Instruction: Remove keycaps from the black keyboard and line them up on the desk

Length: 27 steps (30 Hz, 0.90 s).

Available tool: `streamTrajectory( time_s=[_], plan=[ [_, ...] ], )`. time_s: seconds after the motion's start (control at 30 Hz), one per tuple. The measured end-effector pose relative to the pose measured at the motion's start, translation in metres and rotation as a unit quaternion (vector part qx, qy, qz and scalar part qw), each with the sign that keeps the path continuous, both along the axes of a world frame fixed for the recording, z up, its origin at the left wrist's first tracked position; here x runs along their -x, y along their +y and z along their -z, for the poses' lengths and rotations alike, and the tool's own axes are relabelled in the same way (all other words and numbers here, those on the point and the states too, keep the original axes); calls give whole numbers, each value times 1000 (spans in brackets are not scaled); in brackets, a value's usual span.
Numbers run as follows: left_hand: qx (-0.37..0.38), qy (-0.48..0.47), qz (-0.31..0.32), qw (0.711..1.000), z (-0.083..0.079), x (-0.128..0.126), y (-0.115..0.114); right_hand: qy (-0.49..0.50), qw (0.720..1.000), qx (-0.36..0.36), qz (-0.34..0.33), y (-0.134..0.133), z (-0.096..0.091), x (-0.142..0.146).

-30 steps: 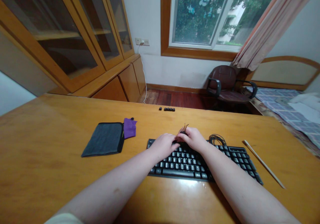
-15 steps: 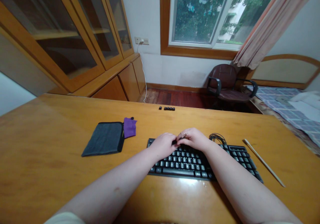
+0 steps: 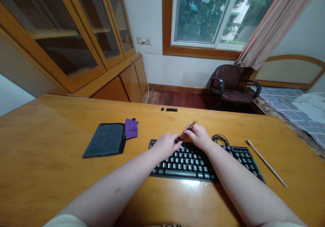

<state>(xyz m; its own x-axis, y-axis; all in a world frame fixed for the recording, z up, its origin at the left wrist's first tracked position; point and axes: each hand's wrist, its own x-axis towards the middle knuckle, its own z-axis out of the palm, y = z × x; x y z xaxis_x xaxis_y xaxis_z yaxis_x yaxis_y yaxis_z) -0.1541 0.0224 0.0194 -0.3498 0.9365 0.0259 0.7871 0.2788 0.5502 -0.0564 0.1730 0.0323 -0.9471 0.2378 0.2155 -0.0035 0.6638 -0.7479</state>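
Note:
A black keyboard (image 3: 185, 173) lies on the wooden table (image 3: 63, 179), both my hands over its back row. My left hand (image 3: 166, 145) rests at its upper left part, thumb and fingers closed together near a small dark piece that I cannot make out. In my right hand (image 3: 199, 137) is a slim gold-coloured two-pronged tool (image 3: 194, 122), its tips pointing up and away from me. The fingers hide its lower part. At the table's far edge lie several black keycaps (image 3: 172, 109) in a row, with a single keycap (image 3: 162, 109) to their left.
Left of the keyboard lie a dark grey cloth pouch (image 3: 105, 140) and a purple cloth (image 3: 131, 129). A coiled black cable (image 3: 220, 139) sits behind the keyboard, and a thin pale stick (image 3: 267, 164) lies to its right. Beyond the table stands an office chair (image 3: 227, 81).
My right hand has lifted slightly and turned, so the gold-coloured tool now points upward from it. My left hand has stayed near the same spot, with its thumb more visible.

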Motion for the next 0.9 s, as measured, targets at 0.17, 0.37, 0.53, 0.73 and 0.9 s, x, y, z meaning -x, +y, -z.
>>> streamTrajectory(
  time_s=[0.17,0.37,0.53,0.73,0.9],
  plan=[
    [-63,-36,-26,997,2,1,-1,37,997,69,13,1,5,1],
    [-133,-56,-59,988,3,4,-2,92,987,120,50,5,13,2],
    [-154,-73,-98,980,4,6,-2,93,986,137,20,4,12,2],
    [-178,-72,-136,972,5,5,-3,92,982,167,4,-1,11,2],
    [-196,-57,-140,969,9,6,-3,81,966,247,0,-5,13,3]
  ],
)
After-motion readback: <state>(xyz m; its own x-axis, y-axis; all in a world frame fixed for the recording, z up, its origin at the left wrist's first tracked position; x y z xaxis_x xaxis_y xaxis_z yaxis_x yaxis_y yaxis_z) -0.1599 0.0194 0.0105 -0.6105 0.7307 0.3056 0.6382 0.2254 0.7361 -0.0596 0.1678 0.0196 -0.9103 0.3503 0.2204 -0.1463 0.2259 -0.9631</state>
